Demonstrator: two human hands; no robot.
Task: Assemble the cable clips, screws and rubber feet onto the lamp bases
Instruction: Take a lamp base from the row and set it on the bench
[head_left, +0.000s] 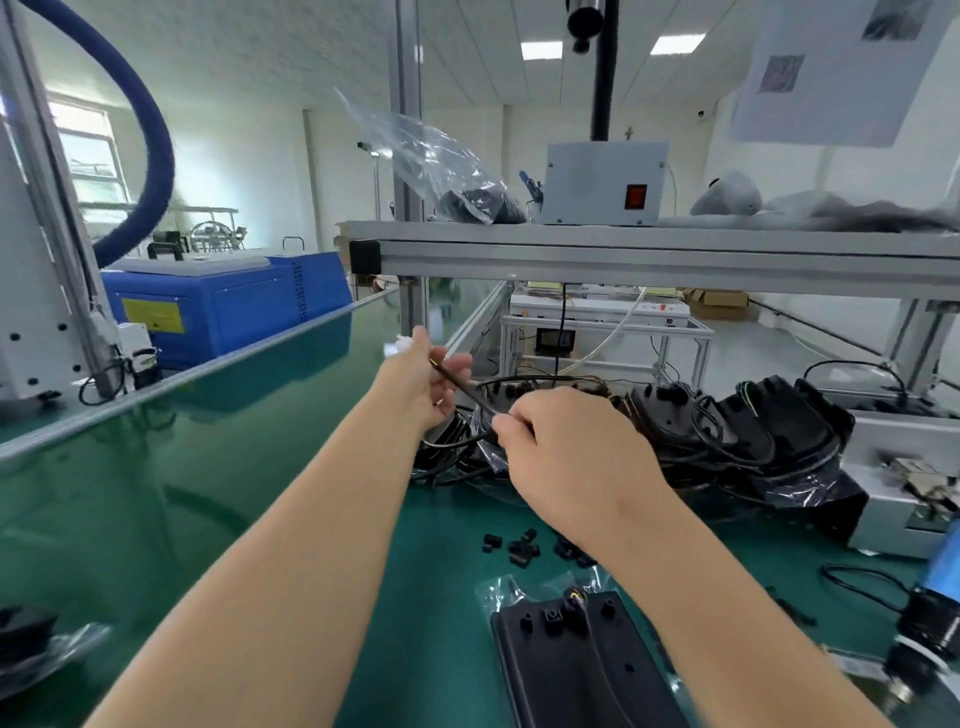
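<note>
A thin black cable (465, 388) runs taut between both hands above the green bench. My left hand (423, 382) holds its far end, where a white connector (397, 347) sticks out past the fingers. My right hand (566, 457) pinches the same cable lower down. The cable leads into a heap of black lamp bases (727, 426) with coiled wires, lying partly in clear plastic. One black lamp base (576, 670) lies flat in a bag at the near edge, with a clip seat and coloured wires at its top. Several small black cable clips (522, 548) are scattered between.
A green mat (208, 493) covers the bench. An aluminium shelf frame (649, 249) carries a grey control box (605, 182) and bagged parts. A blue machine (223, 306) stands at the left, and a blue-handled electric screwdriver (935, 613) lies at the right edge.
</note>
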